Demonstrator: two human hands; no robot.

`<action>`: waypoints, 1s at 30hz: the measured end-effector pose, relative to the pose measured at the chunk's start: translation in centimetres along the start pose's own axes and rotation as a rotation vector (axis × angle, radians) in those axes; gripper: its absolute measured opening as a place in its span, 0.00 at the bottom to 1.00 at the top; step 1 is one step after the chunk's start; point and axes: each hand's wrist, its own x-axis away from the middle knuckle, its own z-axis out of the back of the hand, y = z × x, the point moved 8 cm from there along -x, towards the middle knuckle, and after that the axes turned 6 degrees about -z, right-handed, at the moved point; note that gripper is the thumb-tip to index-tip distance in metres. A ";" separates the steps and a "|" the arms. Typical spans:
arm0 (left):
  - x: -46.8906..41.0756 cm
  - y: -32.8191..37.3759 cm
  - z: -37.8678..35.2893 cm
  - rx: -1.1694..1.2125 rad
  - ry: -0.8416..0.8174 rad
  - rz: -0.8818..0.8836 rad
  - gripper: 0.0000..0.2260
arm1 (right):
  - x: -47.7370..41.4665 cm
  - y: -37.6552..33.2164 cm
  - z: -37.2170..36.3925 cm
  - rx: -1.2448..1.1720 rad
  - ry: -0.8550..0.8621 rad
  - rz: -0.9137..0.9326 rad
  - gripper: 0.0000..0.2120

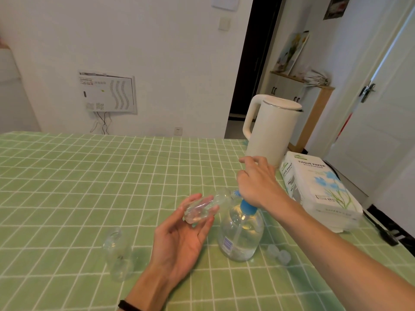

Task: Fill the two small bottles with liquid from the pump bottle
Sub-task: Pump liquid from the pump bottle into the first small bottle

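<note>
1. Green checked tablecloth point(67, 176) covers the table. Toward its left, a standing small bottle point(119, 254) of clear plastic waits upright, well apart from both hands. Whether it holds any liquid I cannot tell.
2. Next, the left hand point(184, 234) is turned palm up, with fingers and thumb curled round the held small bottle point(202, 209). That bottle lies tilted almost on its side, its mouth pointing right toward the blue spout point(235, 194).
3. Just right of that hand, the pump bottle point(240, 236) stands on the cloth, partly full of clear liquid.
4. Above it, the right hand point(258, 182) sits on the pump head with fingers bent down over it. The head itself is hidden beneath the palm.
5. The step in hand looks like pumping into the held bottle. To do it well, keep the spout tip inside or touching the bottle mouth before each press. Angle the small bottle mouth-up enough that liquid runs to its base and does not dribble back. Press slowly and straight down so the tall pump bottle does not tip. A fast stroke would likely squirt past the narrow opening.
6. Two pale caps point(279, 254) lie just right of the pump bottle's base, ready for closing.
7. Farther right stand a white kettle point(271, 131) and a tissue pack point(318, 189), clear of the work.
</note>
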 end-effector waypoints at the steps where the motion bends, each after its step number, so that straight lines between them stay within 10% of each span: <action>1: 0.0 0.0 -0.1 0.004 -0.002 0.002 0.20 | 0.1 -0.1 0.2 0.000 0.008 0.000 0.24; 30: 0.3 0.1 -0.4 -0.021 -0.003 0.006 0.23 | -0.5 0.1 0.2 0.050 -0.058 -0.058 0.23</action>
